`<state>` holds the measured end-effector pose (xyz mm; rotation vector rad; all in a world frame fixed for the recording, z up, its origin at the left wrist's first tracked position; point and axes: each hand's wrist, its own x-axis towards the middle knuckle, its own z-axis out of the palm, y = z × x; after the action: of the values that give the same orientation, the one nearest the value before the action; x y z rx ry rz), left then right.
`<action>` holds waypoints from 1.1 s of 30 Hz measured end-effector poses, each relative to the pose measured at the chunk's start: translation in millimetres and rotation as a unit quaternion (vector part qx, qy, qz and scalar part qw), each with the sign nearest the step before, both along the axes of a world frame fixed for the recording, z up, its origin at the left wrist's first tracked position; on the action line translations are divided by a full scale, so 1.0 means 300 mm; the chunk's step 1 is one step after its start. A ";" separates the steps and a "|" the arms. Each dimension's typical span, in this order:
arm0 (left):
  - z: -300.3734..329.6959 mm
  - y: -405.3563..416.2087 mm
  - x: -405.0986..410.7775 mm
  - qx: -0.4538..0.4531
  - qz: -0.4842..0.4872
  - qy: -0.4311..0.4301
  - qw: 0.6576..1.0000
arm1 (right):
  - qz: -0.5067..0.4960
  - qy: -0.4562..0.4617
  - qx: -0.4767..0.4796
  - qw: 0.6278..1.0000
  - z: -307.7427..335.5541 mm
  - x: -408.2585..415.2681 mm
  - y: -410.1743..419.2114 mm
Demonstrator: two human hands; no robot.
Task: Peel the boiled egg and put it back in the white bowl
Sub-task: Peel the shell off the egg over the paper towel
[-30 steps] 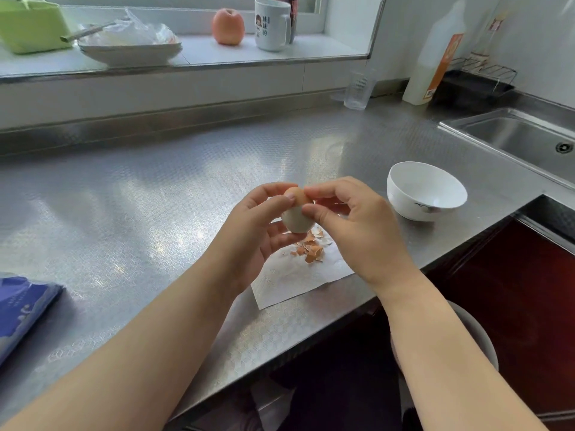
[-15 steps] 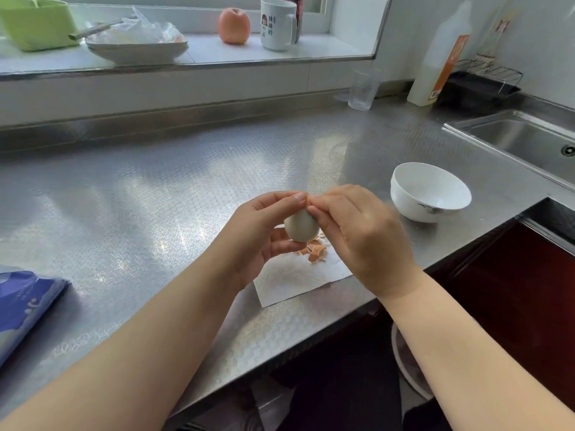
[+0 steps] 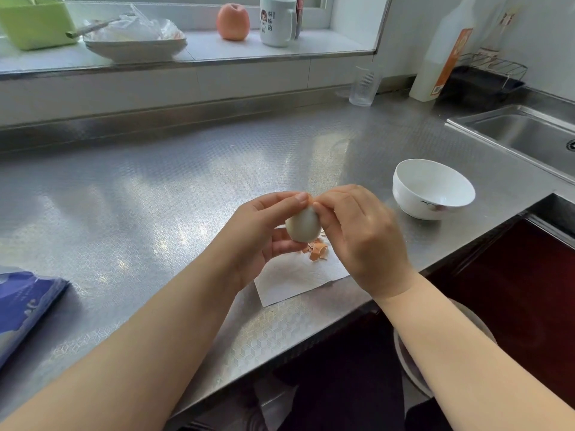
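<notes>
At the centre of the frame the fingertips of both hands meet at the top of the egg (image 3: 303, 224). The left hand (image 3: 259, 234) wraps the egg from the left, thumb across the top and fingers curled under it, so the egg is held off the counter (image 3: 155, 197). The right hand (image 3: 361, 234) comes in from the right with thumb and forefinger pinched narrow at the egg's upper tip, where a small orange sliver of shell shows between the 2 hands. The visible face of the egg is bare, pale and smooth; its far side is hidden by the fingers.

Just below the egg, a small heap of orange shell bits (image 3: 317, 250) lies on a white paper towel (image 3: 298, 278), which sits flat near the counter's front edge, partly under the right wrist.

To the right of the hands, a little apart, the white bowl (image 3: 434, 188) stands upright on the counter with nothing showing inside.

Further out, the sink (image 3: 529, 135) fills the right edge. A clear glass (image 3: 364, 85) stands at the back of the counter, upper middle-right. On the window ledge at the top are a mug (image 3: 277, 20) and an orange fruit (image 3: 233, 21). A blue packet (image 3: 21, 306) lies at the lower left.
</notes>
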<state>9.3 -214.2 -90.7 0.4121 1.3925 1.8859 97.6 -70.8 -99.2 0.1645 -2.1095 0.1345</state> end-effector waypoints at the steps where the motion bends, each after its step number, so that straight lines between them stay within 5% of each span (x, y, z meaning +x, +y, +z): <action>1: 0.001 -0.001 0.000 0.004 0.001 -0.004 1.000 | 0.000 0.001 -0.009 1.000 0.000 -0.001 -0.003; 8: 0.006 -0.004 -0.006 0.041 0.018 -0.024 0.999 | -0.028 -0.042 -0.183 0.982 -0.013 0.010 -0.002; 17: -0.001 0.001 -0.007 0.043 0.049 -0.014 0.998 | -0.032 -0.250 -0.282 0.926 -0.010 0.038 0.028; 21: 0.000 0.002 -0.004 0.044 0.037 -0.006 0.998 | 0.047 -0.195 -0.320 0.926 0.045 0.046 0.007; 28: 0.009 -0.004 0.002 0.037 -0.012 0.007 0.999 | 0.102 -0.188 -0.317 0.924 0.074 0.038 -0.005; 33: 0.009 -0.006 0.008 0.024 -0.038 0.002 0.999 | 0.076 -0.143 -0.175 0.971 0.062 0.038 0.016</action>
<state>11.7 -216.0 -87.9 0.4861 1.3180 1.8619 109.0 -66.1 -80.5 0.0989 -2.3164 0.6528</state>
